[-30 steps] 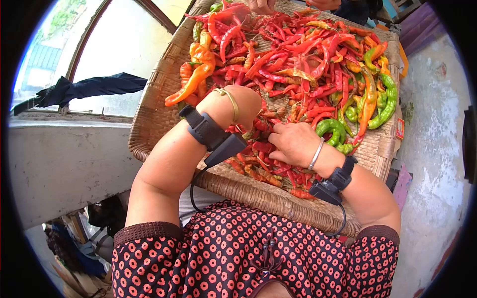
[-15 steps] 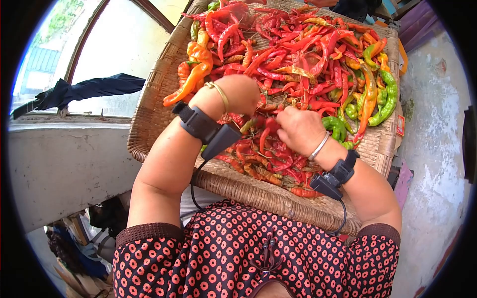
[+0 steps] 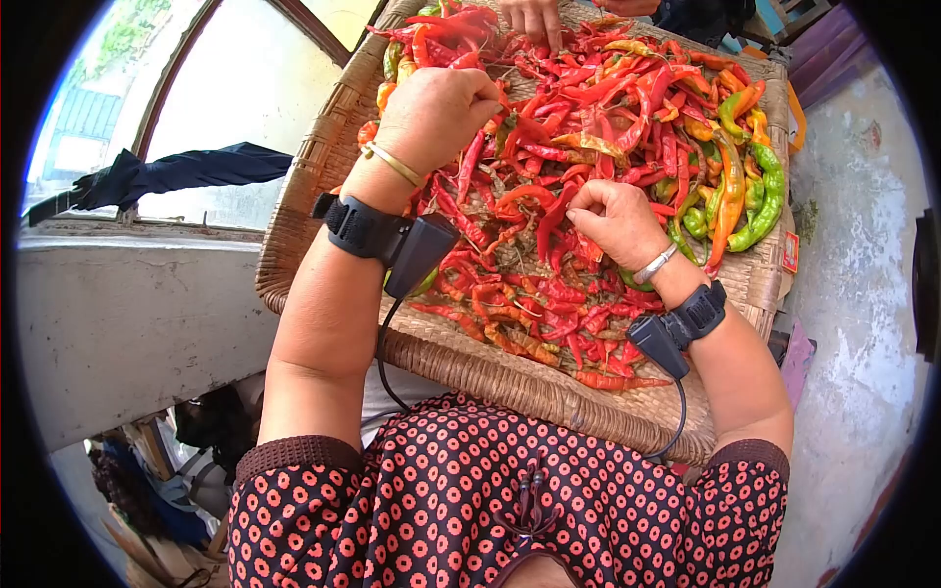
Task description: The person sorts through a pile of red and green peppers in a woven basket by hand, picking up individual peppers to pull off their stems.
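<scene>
Red chili peppers point(image 3: 569, 318) fill a woven basket tray point(image 3: 323, 167), with green and orange ones along its right side. My left hand point(image 3: 431, 118) is closed over the upper left of the heap, thumb and fingers together. What it grips, if anything, is hidden. My right hand point(image 3: 618, 225) is pinched near the middle of the heap. At its fingertips is a red chili pepper point(image 3: 554, 220), apparently held by one end. Below both hands lies a thinner spread of smaller, wrinkled red peppers.
Another person's hand point(image 3: 532, 18) reaches into the far side of the tray, and part of a further hand point(image 3: 627, 6) shows at the top edge. A folded dark umbrella point(image 3: 196, 174) lies by the window on the left. A pale wall point(image 3: 853, 294) stands to the right.
My left hand has moved up and away over the heap. My right hand has risen slightly to the right, with a red chili pepper at its fingertips. The other person's hand has come further into view.
</scene>
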